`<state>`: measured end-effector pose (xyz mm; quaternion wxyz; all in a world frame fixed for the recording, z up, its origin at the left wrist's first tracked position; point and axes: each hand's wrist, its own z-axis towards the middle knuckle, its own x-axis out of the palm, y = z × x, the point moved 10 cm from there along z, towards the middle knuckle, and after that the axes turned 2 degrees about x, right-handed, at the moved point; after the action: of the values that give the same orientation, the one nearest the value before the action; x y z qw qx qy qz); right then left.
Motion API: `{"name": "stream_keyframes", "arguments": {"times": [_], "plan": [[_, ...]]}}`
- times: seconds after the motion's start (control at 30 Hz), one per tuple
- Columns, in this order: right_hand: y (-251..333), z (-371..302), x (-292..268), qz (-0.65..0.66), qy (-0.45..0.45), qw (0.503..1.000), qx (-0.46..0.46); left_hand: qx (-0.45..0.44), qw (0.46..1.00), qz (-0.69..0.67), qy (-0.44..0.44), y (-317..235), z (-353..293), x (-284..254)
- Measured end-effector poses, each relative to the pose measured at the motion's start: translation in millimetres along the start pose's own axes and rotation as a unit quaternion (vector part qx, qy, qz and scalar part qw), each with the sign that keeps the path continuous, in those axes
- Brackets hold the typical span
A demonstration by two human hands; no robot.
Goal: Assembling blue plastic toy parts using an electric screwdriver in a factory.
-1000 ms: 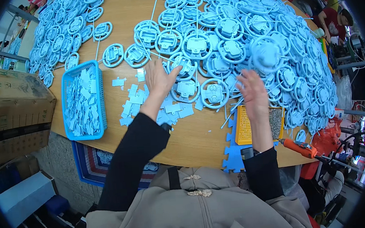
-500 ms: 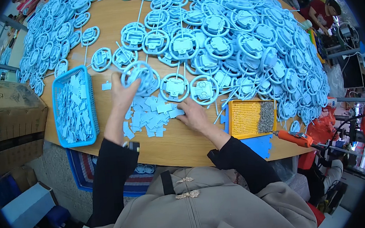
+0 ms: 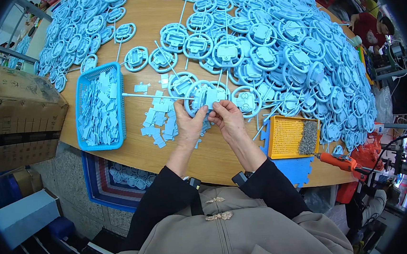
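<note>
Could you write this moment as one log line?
Left hand: holds blue ring; right hand: holds flat plate at ring; basket: blue plates inside

We look through the left one of two wide fisheye cameras worn side by side on the wearer's head. It faces steeply down and forward, so we see the grey-brown jacket [image 3: 227, 242] large and close at the bottom, with black sleeves [image 3: 159, 204] angling up from it. The left hand [image 3: 190, 123] and right hand [image 3: 230, 120] sit near mid-view, at close range. Beyond them we look across the bench [image 3: 211, 160], whose front edge bows. Our sweep takes in a cardboard box [image 3: 20, 112] and the floor [image 3: 69, 185] at left, and a distant co-worker [image 3: 368, 29] at upper right. Dark rounded corners frame our view.
</note>
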<state>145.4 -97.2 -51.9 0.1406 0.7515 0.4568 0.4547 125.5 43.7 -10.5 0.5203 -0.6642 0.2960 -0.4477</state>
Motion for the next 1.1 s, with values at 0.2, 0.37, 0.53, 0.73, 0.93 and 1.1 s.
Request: {"name": "stream_keyframes", "arguments": {"times": [0.2,0.37,0.53,0.73,0.93,1.1], "plan": [[-5,-6,-4,-0.063,-0.011,0.998,0.022,0.007,0.998,0.055,0.017,-1,0,3],[37,-1,-14,-0.314,-0.055,0.945,-0.072,-0.012,0.989,0.109,0.104,-6,4,7],[43,0,-4,-0.201,0.059,0.977,-0.022,-0.065,0.973,0.132,0.18,-9,0,28],[46,0,-27,-0.22,0.002,0.976,-0.01,-0.056,0.943,0.27,0.185,-3,0,46],[139,0,-66,0.005,-0.027,0.981,-0.194,-0.043,0.91,0.401,0.099,-2,65,8],[60,14,-41,-0.312,0.043,0.949,-0.032,-0.035,0.786,0.617,0.009,6,112,-67]]}}
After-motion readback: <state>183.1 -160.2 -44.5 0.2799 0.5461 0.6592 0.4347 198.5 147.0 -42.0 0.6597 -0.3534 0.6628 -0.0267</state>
